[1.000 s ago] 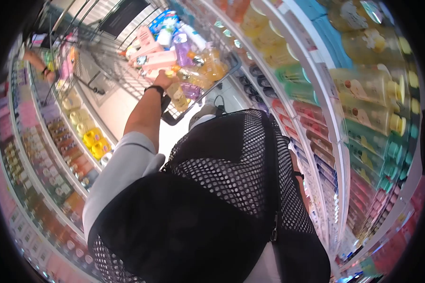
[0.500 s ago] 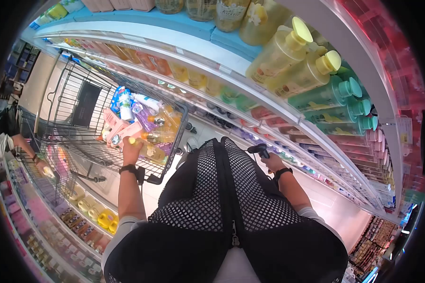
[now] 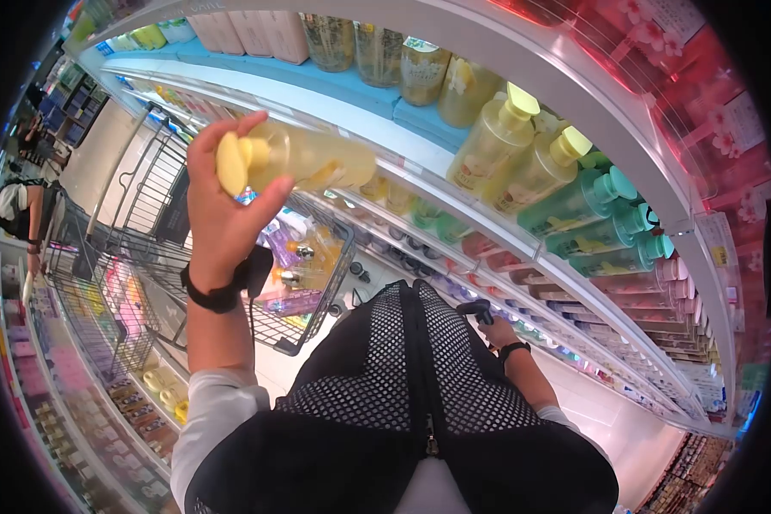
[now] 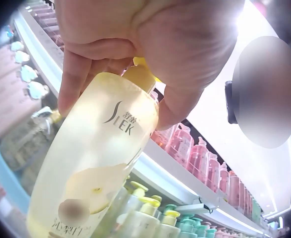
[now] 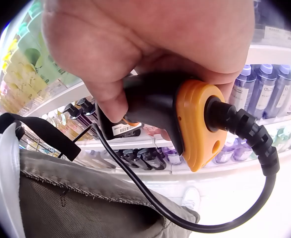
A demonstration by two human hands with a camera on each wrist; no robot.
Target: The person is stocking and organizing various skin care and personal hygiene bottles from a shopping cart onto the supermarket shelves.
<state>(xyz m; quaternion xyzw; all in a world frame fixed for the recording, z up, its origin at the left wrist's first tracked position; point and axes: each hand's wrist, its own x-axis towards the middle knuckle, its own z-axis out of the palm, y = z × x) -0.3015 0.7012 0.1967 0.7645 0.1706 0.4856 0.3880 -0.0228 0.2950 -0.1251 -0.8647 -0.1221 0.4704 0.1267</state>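
In the head view my left hand is raised in front of the shelves and grips a pale yellow pump bottle around its neck. The bottle lies nearly level there, its yellow pump head near my palm. From the left wrist view, thumb and fingers wrap the shoulder of this see-through bottle, labelled SLEK with a pear picture. Lower at my right side, my right hand holds a black barcode scanner. Up close in the right wrist view, the scanner has an orange butt with a black cable.
A wire shopping cart with several bottles and packs stands below my left arm. Similar yellow pump bottles and green ones fill the shelf ahead. At far left, another person reaches toward the opposite shelf.
My left hand has lifted the yellow pump bottle out of the cart and up before the shelf. The head view has turned toward the shelf, and my right hand has come into view.
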